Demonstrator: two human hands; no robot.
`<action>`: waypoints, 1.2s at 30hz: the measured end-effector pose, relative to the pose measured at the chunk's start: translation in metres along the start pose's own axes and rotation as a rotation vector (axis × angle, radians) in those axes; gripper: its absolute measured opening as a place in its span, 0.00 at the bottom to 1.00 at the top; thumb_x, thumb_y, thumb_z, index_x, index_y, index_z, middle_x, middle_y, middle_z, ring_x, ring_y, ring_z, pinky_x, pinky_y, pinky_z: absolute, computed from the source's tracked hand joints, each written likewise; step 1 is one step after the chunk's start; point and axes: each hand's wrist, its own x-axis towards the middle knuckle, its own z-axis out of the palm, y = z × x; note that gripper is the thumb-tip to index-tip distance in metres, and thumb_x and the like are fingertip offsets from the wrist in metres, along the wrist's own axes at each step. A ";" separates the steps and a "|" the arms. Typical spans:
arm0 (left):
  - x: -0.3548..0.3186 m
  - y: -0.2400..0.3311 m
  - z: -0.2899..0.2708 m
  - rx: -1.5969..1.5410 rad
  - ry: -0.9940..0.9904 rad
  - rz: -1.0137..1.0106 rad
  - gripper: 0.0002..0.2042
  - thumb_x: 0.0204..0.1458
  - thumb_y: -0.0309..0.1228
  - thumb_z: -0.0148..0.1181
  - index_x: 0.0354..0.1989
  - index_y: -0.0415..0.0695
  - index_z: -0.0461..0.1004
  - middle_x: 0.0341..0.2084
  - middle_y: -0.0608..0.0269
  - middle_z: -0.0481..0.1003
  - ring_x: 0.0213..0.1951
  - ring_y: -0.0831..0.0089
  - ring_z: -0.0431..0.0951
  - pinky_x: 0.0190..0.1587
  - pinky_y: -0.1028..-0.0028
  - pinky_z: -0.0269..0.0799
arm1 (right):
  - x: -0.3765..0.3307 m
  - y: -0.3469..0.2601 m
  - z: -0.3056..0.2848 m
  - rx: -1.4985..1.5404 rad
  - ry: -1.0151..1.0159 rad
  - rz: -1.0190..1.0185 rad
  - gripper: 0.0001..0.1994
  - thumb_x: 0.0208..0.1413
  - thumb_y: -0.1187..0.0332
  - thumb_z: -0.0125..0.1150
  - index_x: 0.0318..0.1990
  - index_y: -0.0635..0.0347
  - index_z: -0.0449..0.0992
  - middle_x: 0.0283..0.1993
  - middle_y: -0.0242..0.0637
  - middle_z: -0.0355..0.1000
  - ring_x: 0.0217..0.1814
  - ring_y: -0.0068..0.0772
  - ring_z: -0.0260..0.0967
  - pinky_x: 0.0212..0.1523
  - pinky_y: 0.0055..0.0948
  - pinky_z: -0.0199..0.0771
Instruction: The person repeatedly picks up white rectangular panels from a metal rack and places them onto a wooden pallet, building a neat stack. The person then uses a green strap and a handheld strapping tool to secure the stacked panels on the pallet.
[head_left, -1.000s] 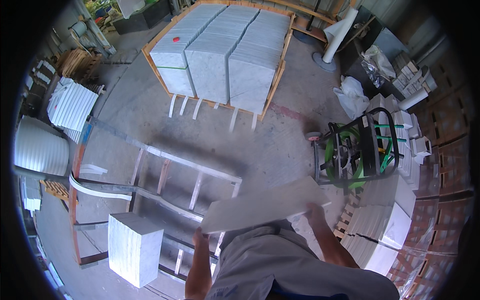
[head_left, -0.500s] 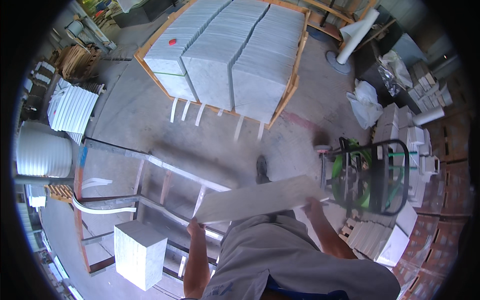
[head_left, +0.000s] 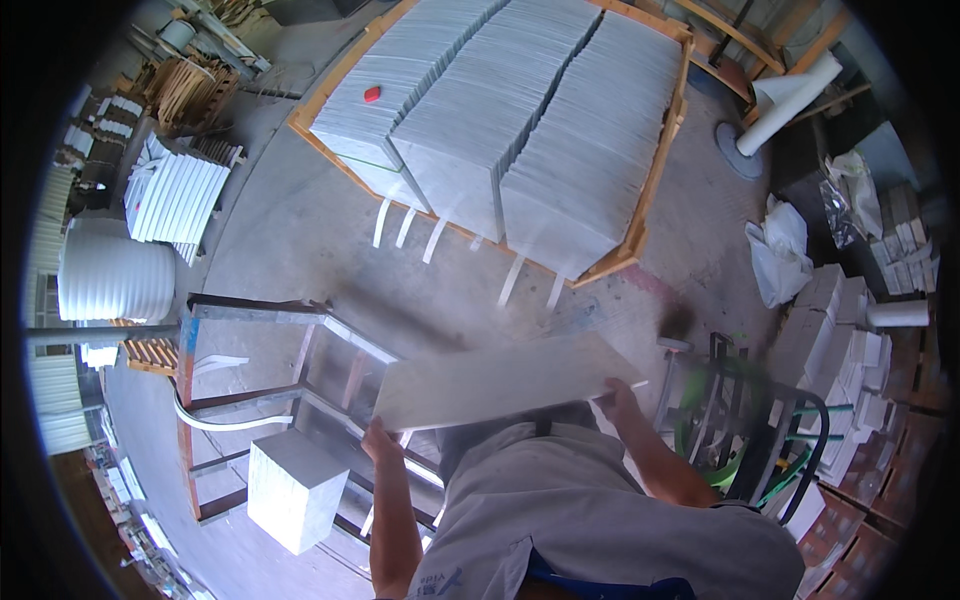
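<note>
Between my two hands I carry a long, pale grey stone tile (head_left: 505, 385), held out in front of my waist. Its left end is gripped by my left hand (head_left: 381, 443), fingers mostly hidden under the edge. At the other end my right hand (head_left: 619, 399) is closed around the near corner. To the left, below the tile, stands a metal frame (head_left: 250, 402) with a white stone block (head_left: 298, 490) on it. Beyond the tile, a wooden crate (head_left: 640, 240) holds three rows of upright grey tiles (head_left: 575, 190).
A red object (head_left: 373, 94) lies on the crated tiles. White straps (head_left: 434, 242) stick out from the crate onto the floor. At right are a black-framed cart (head_left: 755, 430), a white bag (head_left: 783, 250) and stacked white boxes (head_left: 820, 310). A white foam roll (head_left: 115, 270) stands far left.
The view has turned left, so the crate, frame and cart appear farther right. Both hands still hold the tile, which sits slightly left of before in the picture.
</note>
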 end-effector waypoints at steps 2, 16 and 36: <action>0.008 0.017 0.015 0.047 -0.027 0.051 0.17 0.47 0.32 0.55 0.40 0.30 0.68 0.34 0.51 0.72 0.35 0.61 0.76 0.36 0.62 0.76 | 0.015 -0.002 0.021 0.029 0.005 0.013 0.16 0.51 0.69 0.52 0.47 0.65 0.65 0.47 0.45 0.67 0.50 0.44 0.67 0.49 0.43 0.71; 0.234 0.111 0.131 0.054 -0.076 -0.157 0.17 0.48 0.29 0.50 0.46 0.36 0.69 0.38 0.55 0.71 0.39 0.64 0.75 0.33 0.67 0.75 | 0.146 0.061 0.193 0.151 0.066 -0.006 0.13 0.52 0.70 0.51 0.45 0.64 0.67 0.44 0.43 0.68 0.47 0.44 0.68 0.46 0.43 0.71; 0.432 0.204 0.193 0.124 0.101 -0.084 0.17 0.52 0.30 0.49 0.48 0.32 0.65 0.44 0.49 0.70 0.43 0.57 0.74 0.43 0.61 0.73 | 0.381 0.144 0.444 0.009 0.211 0.049 0.16 0.51 0.68 0.56 0.49 0.54 0.64 0.46 0.37 0.67 0.47 0.36 0.68 0.45 0.42 0.70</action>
